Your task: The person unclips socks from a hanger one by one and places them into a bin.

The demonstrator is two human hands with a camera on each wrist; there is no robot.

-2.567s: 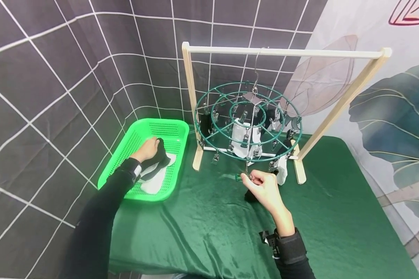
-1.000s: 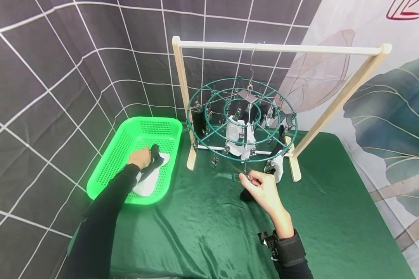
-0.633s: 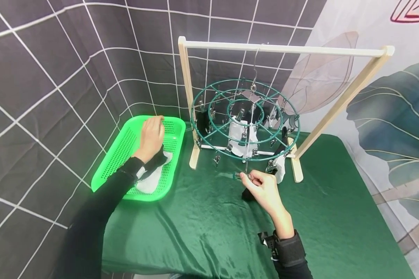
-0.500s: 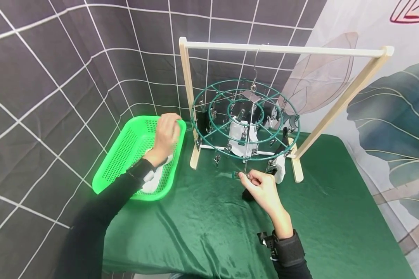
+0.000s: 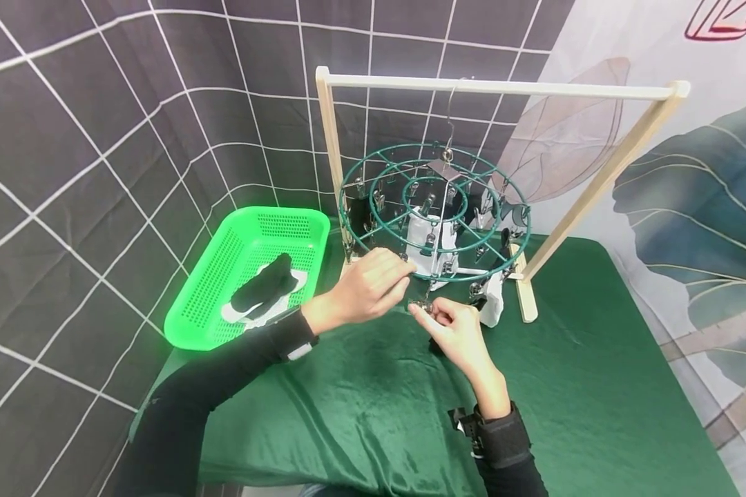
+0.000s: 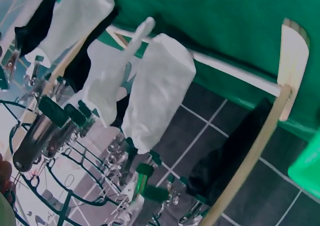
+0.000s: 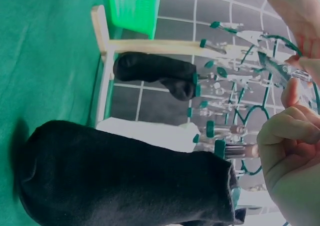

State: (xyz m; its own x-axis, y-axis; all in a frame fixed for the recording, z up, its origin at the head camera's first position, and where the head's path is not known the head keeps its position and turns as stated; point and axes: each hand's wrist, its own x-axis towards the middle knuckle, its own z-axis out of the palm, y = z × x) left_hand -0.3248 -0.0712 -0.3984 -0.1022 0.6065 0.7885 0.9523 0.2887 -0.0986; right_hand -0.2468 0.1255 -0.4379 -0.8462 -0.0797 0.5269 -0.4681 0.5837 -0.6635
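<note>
My right hand (image 5: 456, 331) pinches a metal clip (image 5: 420, 306) that hangs on the near side of the green round drying hanger (image 5: 373, 245). In the right wrist view, its thumb and bent fingers are at that clip. My left hand (image 5: 369, 286) is just left of it by the hanger's near rim, its fingers loosely bent and no sock in it. Whether its fingertips touch the clip or rim cannot be told. A black sock (image 7: 125, 176) hangs close to the right hand. White socks (image 6: 160, 90) and other black socks (image 7: 155, 70) hang from clips.
A bright green basket (image 5: 189, 297) stands at the left, with a black sock (image 5: 264, 284) lying on white ones inside. The hanger hooks over the white bar (image 5: 503, 87) of a wooden stand (image 5: 609, 179). Green cloth (image 5: 360, 407) covers the table.
My left hand has let go of the dark sock in the basket and moved right to the hanger's near rim. The right hand stays at the clip, shifted slightly left.
</note>
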